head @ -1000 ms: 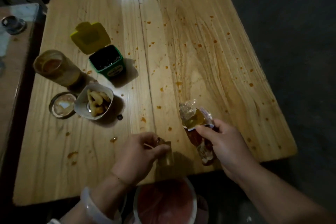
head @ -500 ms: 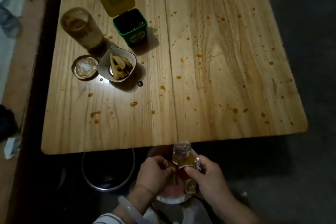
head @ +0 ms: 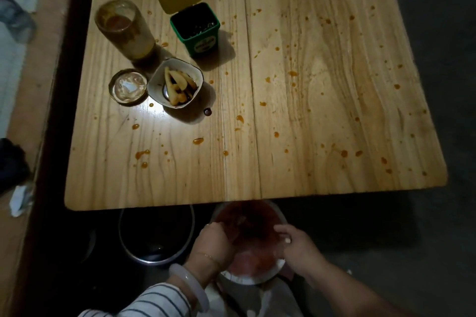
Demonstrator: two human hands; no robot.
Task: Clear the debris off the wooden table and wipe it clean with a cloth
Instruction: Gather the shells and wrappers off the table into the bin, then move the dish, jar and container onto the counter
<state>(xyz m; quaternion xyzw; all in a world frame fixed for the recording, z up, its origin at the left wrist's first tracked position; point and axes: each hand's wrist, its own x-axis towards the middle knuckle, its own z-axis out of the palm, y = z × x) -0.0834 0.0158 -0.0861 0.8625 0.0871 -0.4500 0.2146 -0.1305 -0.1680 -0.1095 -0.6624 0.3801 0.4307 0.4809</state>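
Note:
The wooden table [head: 322,100] is speckled with orange sauce drops. At its left stand a smeared glass jar [head: 123,28], a green box [head: 198,33] with its yellow lid flipped up, a white cup of food scraps [head: 177,85] and a round jar lid [head: 128,87]. A small dark cap [head: 207,111] lies near the cup. Below the table's near edge sits a white bin with a red liner [head: 247,281]. Over it hover my left hand [head: 212,240], fingers curled down, and my right hand [head: 296,243], fingers loosely apart. No wrapper shows in either hand.
A dark round metal pot [head: 134,252] sits on the floor left of the bin, partly under the table. A second surface at the far left [head: 15,64] holds glassware. A crumpled white scrap [head: 19,203] lies on the floor at left.
Both hands carried the wrappers off the table's near edge and down into the red-lined bin. The wrappers are no longer visible. My view has shifted back from the table.

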